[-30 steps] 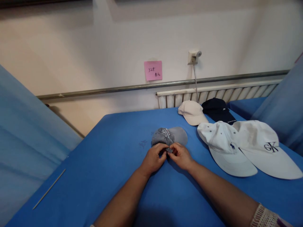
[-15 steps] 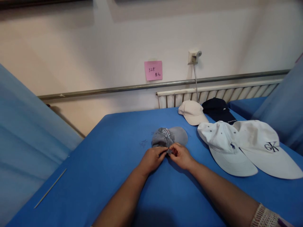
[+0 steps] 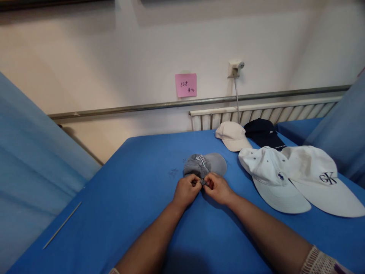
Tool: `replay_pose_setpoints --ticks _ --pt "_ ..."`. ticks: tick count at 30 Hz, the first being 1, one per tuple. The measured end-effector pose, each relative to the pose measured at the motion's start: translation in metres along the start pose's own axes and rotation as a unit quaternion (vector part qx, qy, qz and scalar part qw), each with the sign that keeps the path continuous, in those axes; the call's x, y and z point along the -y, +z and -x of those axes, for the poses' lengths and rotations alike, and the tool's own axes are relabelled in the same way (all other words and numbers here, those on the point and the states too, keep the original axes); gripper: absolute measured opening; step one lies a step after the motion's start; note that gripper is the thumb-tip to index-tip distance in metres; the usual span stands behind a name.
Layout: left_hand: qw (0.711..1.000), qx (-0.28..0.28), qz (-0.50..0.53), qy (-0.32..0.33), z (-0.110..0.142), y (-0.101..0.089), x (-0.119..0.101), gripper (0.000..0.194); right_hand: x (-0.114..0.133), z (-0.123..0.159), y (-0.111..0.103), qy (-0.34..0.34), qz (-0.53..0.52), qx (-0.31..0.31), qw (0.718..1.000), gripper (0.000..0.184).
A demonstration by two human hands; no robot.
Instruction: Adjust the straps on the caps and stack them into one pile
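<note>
A grey baseball cap with white lettering lies on the blue-covered table, its brim pointing right. At the cap's near edge, my left hand and my right hand meet with fingers pinched. Between them shows a small dark grey piece, which looks like part of the cap's strap. Both hands grip at it from either side, and my fingers partly hide it. The near side of the cap is covered by my hands.
To the right lie a beige cap, a black cap, a white cap and a white cap with GK letters. A thin stick rests at the left edge. Blue curtains hang at both sides.
My left hand has drawn its fingers in to a tighter pinch, its wrist a little further right. My right hand and the cap stay nearly in place.
</note>
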State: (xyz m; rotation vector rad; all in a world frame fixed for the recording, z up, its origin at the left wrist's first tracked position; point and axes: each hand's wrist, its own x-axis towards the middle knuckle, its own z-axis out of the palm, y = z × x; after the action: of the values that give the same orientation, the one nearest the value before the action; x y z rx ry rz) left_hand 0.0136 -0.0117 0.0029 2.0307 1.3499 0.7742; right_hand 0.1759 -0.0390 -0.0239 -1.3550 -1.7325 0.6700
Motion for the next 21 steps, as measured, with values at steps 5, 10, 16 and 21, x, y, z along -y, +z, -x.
replay_pose_setpoints --ticks 5,10,16,21 --pt "0.949 0.040 0.279 -0.139 -0.008 0.005 0.010 0.007 0.003 0.001 -0.001 -0.014 -0.001 -0.002 1.000 0.009" --pt "0.971 0.093 0.218 -0.028 -0.005 -0.002 0.007 0.022 -0.002 0.000 0.001 0.005 -0.047 -0.013 0.999 0.007" --pt "0.992 0.098 0.016 0.078 -0.002 -0.010 0.002 0.010 -0.010 -0.002 0.004 0.015 -0.090 -0.027 0.995 0.010" --pt "0.991 0.019 -0.119 0.065 -0.003 -0.018 -0.001 0.006 -0.001 -0.001 -0.003 -0.024 -0.015 -0.018 0.999 0.006"
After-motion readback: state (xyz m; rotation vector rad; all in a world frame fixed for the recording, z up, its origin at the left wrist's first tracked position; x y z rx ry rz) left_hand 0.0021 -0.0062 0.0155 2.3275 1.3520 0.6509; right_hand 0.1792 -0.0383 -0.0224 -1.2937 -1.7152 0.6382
